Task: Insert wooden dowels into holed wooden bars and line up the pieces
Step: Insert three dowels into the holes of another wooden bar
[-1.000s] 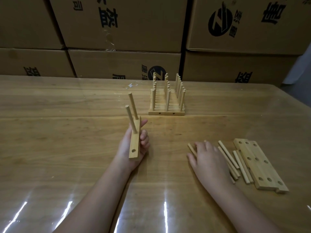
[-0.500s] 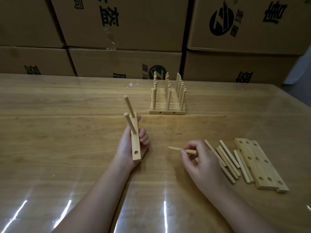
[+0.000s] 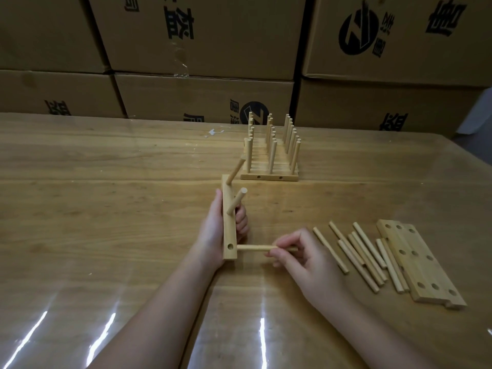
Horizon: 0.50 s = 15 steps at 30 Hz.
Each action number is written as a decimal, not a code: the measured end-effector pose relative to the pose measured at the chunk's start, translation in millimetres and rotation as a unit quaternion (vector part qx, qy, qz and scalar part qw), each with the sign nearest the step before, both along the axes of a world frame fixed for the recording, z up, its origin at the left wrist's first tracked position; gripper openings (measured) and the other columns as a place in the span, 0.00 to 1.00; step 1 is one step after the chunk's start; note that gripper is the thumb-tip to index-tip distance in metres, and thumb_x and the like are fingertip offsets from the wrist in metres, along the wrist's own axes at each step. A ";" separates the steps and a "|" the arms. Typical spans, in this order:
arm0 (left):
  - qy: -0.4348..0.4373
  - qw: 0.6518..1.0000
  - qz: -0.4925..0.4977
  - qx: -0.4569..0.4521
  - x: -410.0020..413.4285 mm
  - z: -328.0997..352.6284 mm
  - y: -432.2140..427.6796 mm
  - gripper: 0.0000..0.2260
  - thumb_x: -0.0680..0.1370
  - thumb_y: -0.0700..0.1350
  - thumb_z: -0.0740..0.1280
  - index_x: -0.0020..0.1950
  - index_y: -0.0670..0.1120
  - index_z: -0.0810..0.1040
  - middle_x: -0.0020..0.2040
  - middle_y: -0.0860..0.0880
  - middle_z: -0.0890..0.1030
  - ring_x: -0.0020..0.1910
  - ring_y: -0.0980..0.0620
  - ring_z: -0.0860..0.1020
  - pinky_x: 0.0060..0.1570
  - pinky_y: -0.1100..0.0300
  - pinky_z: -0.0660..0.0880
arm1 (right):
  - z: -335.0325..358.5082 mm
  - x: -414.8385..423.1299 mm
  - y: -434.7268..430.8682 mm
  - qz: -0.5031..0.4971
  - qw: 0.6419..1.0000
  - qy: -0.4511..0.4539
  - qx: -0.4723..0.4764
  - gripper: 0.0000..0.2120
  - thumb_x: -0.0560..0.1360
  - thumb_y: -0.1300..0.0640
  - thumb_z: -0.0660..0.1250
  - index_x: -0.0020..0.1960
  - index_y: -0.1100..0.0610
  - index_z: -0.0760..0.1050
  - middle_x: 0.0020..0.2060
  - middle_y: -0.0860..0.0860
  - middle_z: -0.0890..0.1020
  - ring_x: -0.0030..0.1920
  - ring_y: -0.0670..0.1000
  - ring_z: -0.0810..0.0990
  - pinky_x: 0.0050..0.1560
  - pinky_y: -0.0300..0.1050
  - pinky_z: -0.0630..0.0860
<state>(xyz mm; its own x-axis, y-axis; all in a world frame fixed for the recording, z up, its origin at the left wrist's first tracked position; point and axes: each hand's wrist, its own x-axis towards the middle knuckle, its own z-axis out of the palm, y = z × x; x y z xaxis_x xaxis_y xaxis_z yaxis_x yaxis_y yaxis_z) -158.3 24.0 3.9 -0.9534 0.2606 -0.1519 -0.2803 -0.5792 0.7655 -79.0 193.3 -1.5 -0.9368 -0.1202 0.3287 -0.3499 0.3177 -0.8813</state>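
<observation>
Table (image 3: pixel 106 222) carries loose dowels (image 3: pixel 358 251), holed bars (image 3: pixel 422 265), pegged rack (image 3: pixel 269 177).

A single wide-angle view from the person's head looks forward and down over the bench (image 3: pixel 106 209), close above both forearms (image 3: pixel 165 302), facing a wall of stacked cardboard boxes (image 3: pixel 199 35) behind the far edge.

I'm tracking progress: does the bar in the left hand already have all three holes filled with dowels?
No: the bar has its nearest hole empty, and the right hand holds the third dowel sideways beside it.
</observation>
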 end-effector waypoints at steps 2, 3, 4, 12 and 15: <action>0.010 1.000 -0.006 -0.013 0.7 0.4 1.0 0.28 0.80 0.63 0.49 0.27 0.49 0.71 0.23 0.51 0.66 0.21 0.55 0.63 0.24 0.63 0.62 | -2.0 -0.2 0.1 0.007 1.000 -0.012 0.011 0.05 0.72 0.52 0.69 0.44 0.46 0.73 0.42 0.47 0.82 0.41 0.47 0.83 0.42 0.52 0.80; 0.011 1.000 -0.005 -0.013 0.7 0.5 1.4 0.29 0.80 0.63 0.49 0.27 0.49 0.71 0.23 0.51 0.65 0.21 0.55 0.63 0.23 0.63 0.61 | -2.4 -0.2 -0.1 0.011 1.000 -0.018 0.017 0.06 0.73 0.54 0.68 0.44 0.45 0.73 0.42 0.47 0.82 0.42 0.47 0.83 0.43 0.52 0.80; 0.010 1.000 -0.003 -0.012 0.8 0.5 1.8 0.28 0.80 0.63 0.50 0.27 0.49 0.71 0.23 0.51 0.65 0.21 0.55 0.63 0.24 0.63 0.61 | -2.3 0.0 -0.4 0.018 0.999 -0.025 0.024 0.08 0.73 0.56 0.68 0.45 0.43 0.73 0.42 0.46 0.82 0.42 0.47 0.83 0.44 0.52 0.80; 0.005 0.999 0.000 -0.039 3.0 1.3 2.8 0.25 0.80 0.63 0.50 0.33 0.45 0.66 0.25 0.49 0.65 0.24 0.53 0.63 0.26 0.62 0.62 | 3.8 0.4 -1.3 0.049 0.982 0.047 0.178 0.11 0.76 0.58 0.65 0.57 0.51 0.79 0.40 0.42 0.80 0.42 0.42 0.78 0.45 0.39 0.76; 0.007 0.999 -0.005 -0.042 4.0 3.7 3.6 0.25 0.80 0.63 0.48 0.34 0.45 0.64 0.24 0.49 0.64 0.24 0.53 0.62 0.26 0.62 0.61 | 5.3 2.3 -2.1 0.042 0.964 0.080 0.252 0.12 0.77 0.53 0.63 0.59 0.47 0.77 0.45 0.42 0.80 0.46 0.41 0.77 0.46 0.36 0.73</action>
